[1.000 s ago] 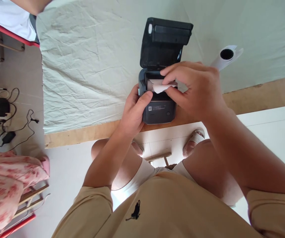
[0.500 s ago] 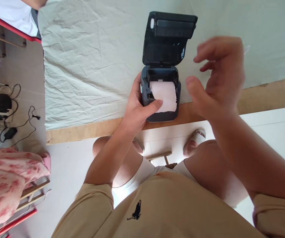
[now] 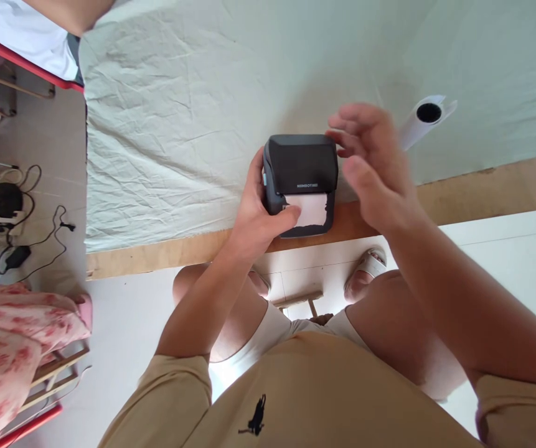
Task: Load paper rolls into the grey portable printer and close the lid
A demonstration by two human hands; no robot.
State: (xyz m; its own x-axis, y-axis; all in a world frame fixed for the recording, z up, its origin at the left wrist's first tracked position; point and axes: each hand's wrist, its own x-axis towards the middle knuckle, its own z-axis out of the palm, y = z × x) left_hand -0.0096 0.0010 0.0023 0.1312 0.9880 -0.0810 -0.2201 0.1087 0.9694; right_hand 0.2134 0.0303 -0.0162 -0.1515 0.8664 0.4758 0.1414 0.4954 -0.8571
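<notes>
A small dark label printer (image 3: 301, 163) rests at the front edge of the table, its lid down. Paper (image 3: 313, 210) sticks out below the lid, its edge uneven. My left hand (image 3: 263, 208) grips the printer's left side, with the thumb pressing on the paper. Just right of the printer is my right hand (image 3: 375, 165), fingers apart and curved, holding nothing; its fingertips are close to the lid's top right corner, and I cannot tell whether they touch. Behind that hand lies a white roll (image 3: 419, 127) with a dark open end.
A pale green cloth (image 3: 169, 124) covers the table, with a wooden edge (image 3: 165, 252) along the front. Another person's arm (image 3: 74, 12) reaches in at the top left. Tangled cables (image 3: 9, 193) lie on the left, above a chair with pink floral fabric (image 3: 10, 336).
The printer's lid has gone from standing open to closed over the paper. My right hand has moved left toward the printer, and the white roll behind it has come into view.
</notes>
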